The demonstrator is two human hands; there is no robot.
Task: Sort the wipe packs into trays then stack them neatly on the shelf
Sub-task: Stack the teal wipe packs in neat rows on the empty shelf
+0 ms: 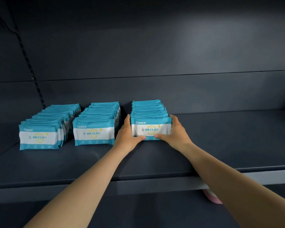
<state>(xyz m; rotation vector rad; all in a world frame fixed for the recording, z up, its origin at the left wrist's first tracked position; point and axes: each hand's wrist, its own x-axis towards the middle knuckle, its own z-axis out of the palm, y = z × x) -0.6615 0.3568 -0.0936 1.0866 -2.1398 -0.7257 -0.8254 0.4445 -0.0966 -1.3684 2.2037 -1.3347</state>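
Both arms are reaching forward over the shelf [220, 137]. The left hand [127, 135] and right hand [174, 133] are clasping the right row of wipe packs [150, 119] (thumbs pressing its front pack).

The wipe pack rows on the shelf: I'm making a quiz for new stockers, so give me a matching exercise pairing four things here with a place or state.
Column one:
1. left row
2. middle row
3. right row
4. pink object

Column two:
A. held at its front between the left hand and right hand
B. below the front lip of the shelf, partly hidden by the right forearm
C. nearest the slotted upright, packs fanning sideways
D. stands free between two other rows

Pairs: 1-C, 2-D, 3-A, 4-B
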